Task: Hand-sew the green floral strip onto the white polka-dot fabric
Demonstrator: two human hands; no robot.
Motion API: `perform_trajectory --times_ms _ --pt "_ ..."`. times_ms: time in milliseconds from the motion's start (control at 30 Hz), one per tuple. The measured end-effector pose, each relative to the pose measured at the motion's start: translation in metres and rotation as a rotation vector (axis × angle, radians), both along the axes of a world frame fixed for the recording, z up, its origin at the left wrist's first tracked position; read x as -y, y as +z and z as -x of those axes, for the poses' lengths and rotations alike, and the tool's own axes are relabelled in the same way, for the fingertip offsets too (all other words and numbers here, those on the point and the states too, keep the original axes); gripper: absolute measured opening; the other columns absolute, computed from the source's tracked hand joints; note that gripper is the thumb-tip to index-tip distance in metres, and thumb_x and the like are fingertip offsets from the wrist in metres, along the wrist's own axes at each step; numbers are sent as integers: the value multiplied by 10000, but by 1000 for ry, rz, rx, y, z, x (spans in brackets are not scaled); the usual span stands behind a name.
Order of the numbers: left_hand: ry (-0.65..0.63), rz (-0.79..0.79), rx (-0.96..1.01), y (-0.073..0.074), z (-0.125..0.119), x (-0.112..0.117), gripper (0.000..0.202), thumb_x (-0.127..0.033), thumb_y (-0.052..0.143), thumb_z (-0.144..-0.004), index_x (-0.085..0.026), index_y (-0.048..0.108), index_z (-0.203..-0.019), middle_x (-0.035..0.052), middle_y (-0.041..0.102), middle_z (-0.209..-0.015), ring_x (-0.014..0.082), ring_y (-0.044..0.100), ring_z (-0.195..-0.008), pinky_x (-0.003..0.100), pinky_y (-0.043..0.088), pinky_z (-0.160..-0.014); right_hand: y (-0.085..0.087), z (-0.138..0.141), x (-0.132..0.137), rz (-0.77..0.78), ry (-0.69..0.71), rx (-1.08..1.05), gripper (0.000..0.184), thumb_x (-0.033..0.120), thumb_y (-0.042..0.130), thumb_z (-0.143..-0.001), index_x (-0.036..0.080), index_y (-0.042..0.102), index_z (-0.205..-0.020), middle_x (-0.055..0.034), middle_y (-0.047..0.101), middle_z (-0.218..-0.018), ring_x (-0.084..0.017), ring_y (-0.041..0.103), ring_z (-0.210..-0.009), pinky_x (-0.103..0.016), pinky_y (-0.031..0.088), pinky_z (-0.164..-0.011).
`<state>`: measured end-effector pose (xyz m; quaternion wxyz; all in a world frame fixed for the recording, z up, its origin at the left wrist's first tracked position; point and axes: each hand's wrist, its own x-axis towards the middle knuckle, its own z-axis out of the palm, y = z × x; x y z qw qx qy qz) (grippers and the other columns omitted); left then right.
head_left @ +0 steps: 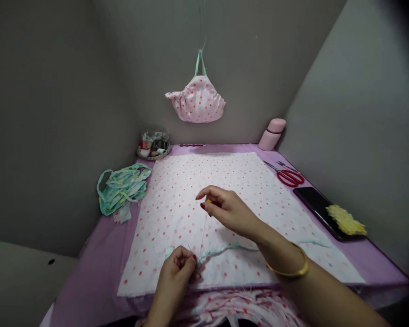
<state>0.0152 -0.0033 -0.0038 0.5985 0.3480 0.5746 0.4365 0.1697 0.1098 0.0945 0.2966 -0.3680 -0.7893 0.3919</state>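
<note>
My left hand (181, 268) rests low on the dotted cloth, its fingertips pinched on the end of a narrow mint-green fabric strip (233, 247). Thin pale strands stick up beside those fingertips. Raised over the cloth, my right hand (223, 206) has its thumb and index finger curled toward each other, with a small gap showing at their tips. A fine thread (203, 234) runs taut between the two hands. Something small and yellow (208, 200) shows among the right fingers; its kind is unclear. Beneath both hands lies white cloth with red dots (191, 181).
A mint-green bundle of straps (124, 188) lies left, below a spool basket (153, 154). Red-handled scissors (291, 178), a black phone (315, 206) with a yellow scrunched item (346, 220) and a pink bottle (272, 135) line the right. A dotted fabric piece (199, 102) hangs behind.
</note>
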Motion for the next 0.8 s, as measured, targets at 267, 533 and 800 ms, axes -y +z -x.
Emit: perform_trajectory --times_ms 267,533,800 --pt "-12 -55 -9 5 0 -1 251 -395 637 -679 -195 488 -648 -58 540 -489 105 507 -445 208 349 -478 -32 29 8 -87 52 330 79 173 623 -773 174 690 -729 -16 609 -703 -126 524 -645 -237 321 -578" --pt "-27 -43 -18 4 2 -3 179 -304 617 -662 -187 495 -605 -36 568 -478 107 492 -455 215 348 -500 -53 39 24 276 39 28 161 15 597 -665 154 590 -585 32 560 -574 -96 496 -563 -222 347 -562" --pt "-74 -33 -2 -3 6 2 111 -235 584 -679 -182 504 -624 -66 531 -456 87 481 -418 195 325 -462 -16 -11 -80 549 -460 -465 158 284 491 -926 148 570 -928 -32 617 -825 -140 602 -700 -285 503 -606"
